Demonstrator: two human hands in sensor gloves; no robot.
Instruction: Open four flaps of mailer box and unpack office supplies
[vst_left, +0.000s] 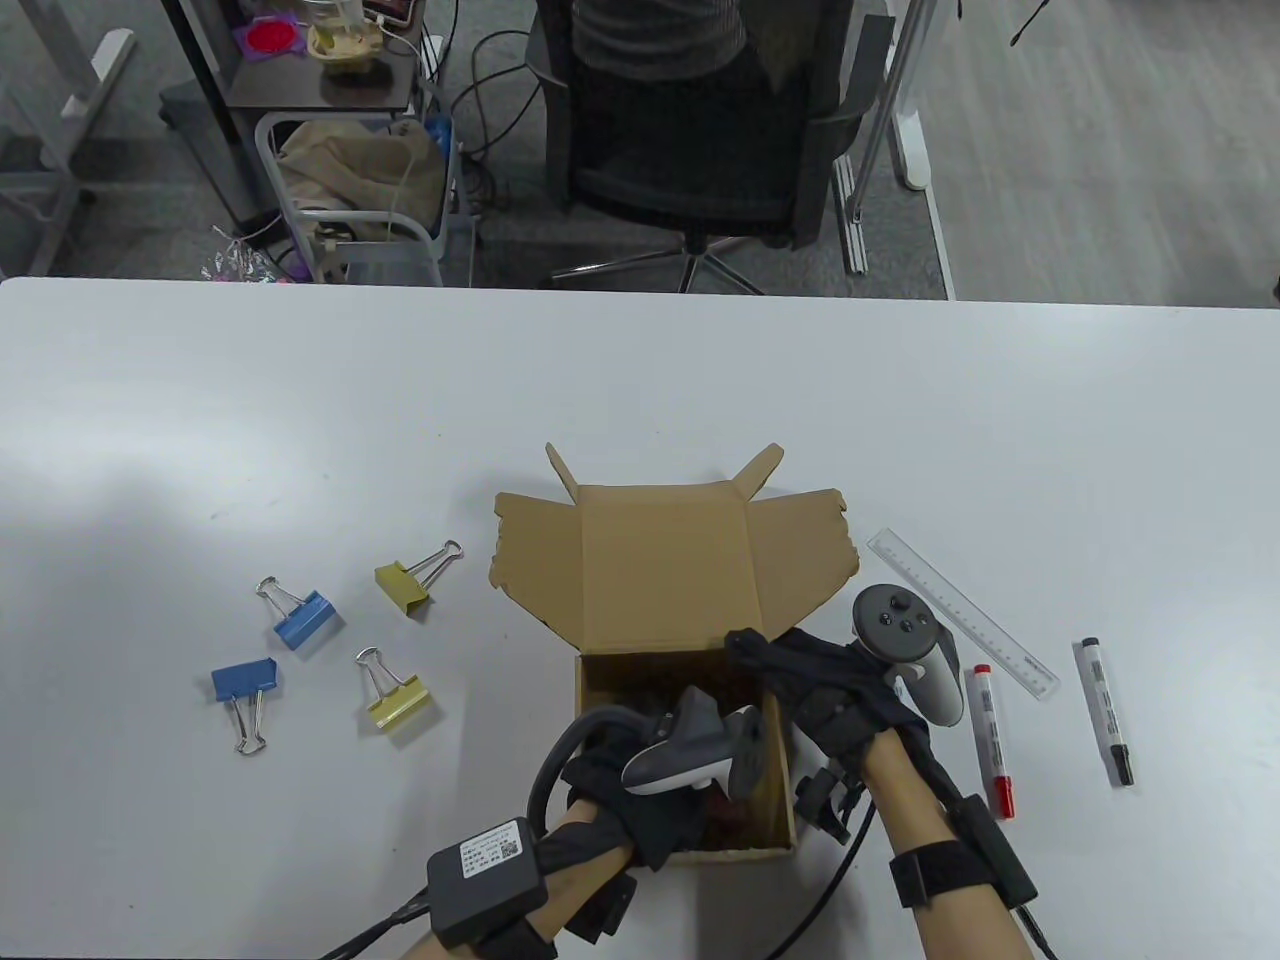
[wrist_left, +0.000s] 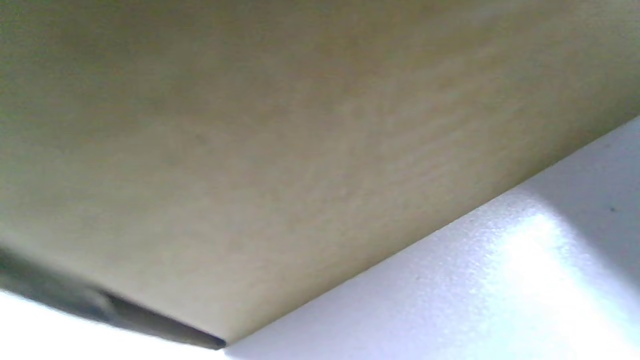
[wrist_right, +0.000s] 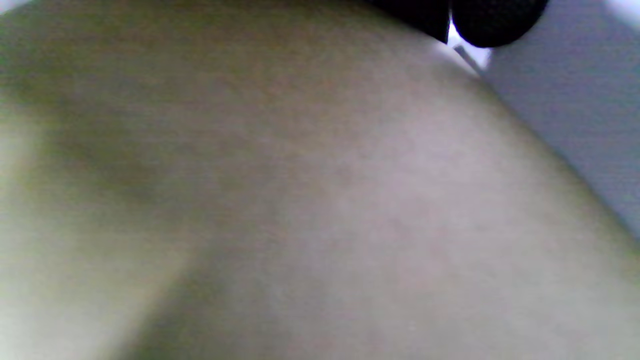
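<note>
Brown cardboard mailer box sits near you on the white table, lid flung away; your left hand reaches inside, fingers hidden; your right hand grips its right wall; contents too dark to tell.

Box contents out of sight

Left hand masks the mailer box interior; both wrist views show only blurred cardboard.

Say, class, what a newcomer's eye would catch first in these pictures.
The opened mailer box at the table's near middle, both gloved hands at it: left hand reaching inside, right hand on its right wall. Four binder clips lie left; ruler and markers lie right.
</note>
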